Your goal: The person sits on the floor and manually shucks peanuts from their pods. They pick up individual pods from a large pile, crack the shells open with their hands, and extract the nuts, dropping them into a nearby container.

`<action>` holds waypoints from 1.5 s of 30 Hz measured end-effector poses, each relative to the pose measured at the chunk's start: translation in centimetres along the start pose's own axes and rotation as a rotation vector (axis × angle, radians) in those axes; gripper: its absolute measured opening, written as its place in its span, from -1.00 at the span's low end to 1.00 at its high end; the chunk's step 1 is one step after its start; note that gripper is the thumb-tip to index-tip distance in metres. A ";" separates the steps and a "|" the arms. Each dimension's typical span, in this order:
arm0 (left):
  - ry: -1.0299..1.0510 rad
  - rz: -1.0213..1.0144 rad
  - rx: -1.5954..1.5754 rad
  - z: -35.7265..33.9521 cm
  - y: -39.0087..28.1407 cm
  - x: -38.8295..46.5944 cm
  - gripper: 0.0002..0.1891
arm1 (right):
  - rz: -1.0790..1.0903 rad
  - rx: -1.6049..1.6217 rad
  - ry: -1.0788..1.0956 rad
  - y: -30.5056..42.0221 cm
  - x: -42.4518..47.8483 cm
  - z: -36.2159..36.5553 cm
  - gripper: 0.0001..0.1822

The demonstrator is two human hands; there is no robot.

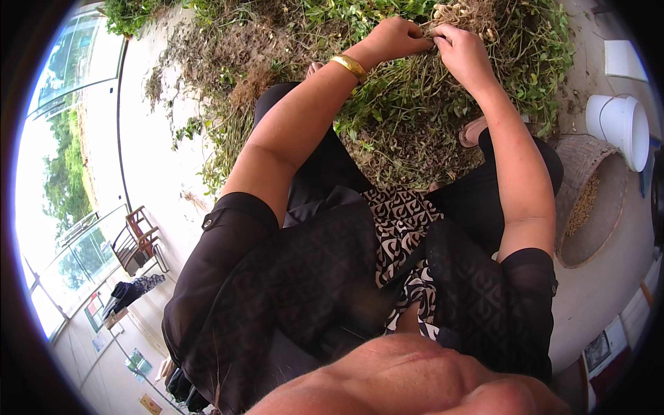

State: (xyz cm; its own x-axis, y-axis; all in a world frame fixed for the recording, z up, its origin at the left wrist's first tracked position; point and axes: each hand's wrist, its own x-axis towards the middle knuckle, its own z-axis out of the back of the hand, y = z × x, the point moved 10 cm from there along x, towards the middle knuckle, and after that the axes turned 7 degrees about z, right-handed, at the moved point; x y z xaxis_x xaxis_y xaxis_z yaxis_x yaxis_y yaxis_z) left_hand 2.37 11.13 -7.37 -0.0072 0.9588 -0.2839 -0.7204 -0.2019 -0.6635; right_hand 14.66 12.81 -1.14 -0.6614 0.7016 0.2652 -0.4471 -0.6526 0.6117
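Note:
My left hand [402,39], with a gold bangle [350,67] on its wrist, meets my right hand [461,52] over a heap of uprooted peanut plants [415,88]. The thumbs and forefingers of both hands pinch at the edge of one peanut plant's tangled brown roots [480,15]. Which small part lies between the fingertips is hidden. Pale peanut pods [454,11] cluster among these roots, just beyond my fingers. Leafy green stems spread beneath both hands and towards my feet.
To my right, a woven basket [589,150] lies tipped on its side with peanuts [583,205] inside. A white bucket [617,124] is beyond it. Loose soil and dry plant litter [218,57] cover the floor at left. A wooden chair [141,228] stands farther left near the glazing.

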 end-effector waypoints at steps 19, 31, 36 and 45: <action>-0.090 0.124 -0.467 0.8 1.1 -0.8 -0.62 | -0.709 1.008 0.112 -3.1 -4.3 -7.7 -0.71; -0.115 0.025 -0.417 1.6 -0.6 -1.7 -0.59 | -0.737 1.234 0.036 -3.8 -4.4 -8.0 -0.73; 0.019 0.119 -0.355 -0.1 -0.2 -0.8 -0.56 | -0.699 1.330 0.154 -1.1 -4.2 -9.0 -0.70; 0.045 0.143 -0.028 -0.2 -1.1 -0.9 -0.35 | -0.706 1.224 0.268 -0.7 -4.8 -9.4 -0.86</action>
State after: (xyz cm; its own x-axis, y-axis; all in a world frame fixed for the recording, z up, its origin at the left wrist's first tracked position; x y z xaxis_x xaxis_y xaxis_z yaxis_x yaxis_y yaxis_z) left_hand 3.31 10.48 -6.47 -0.0763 0.9101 -0.4072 -0.6945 -0.3416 -0.6332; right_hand 12.50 7.17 -9.81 -0.6769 0.6049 -0.4195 -0.0254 0.5504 0.8345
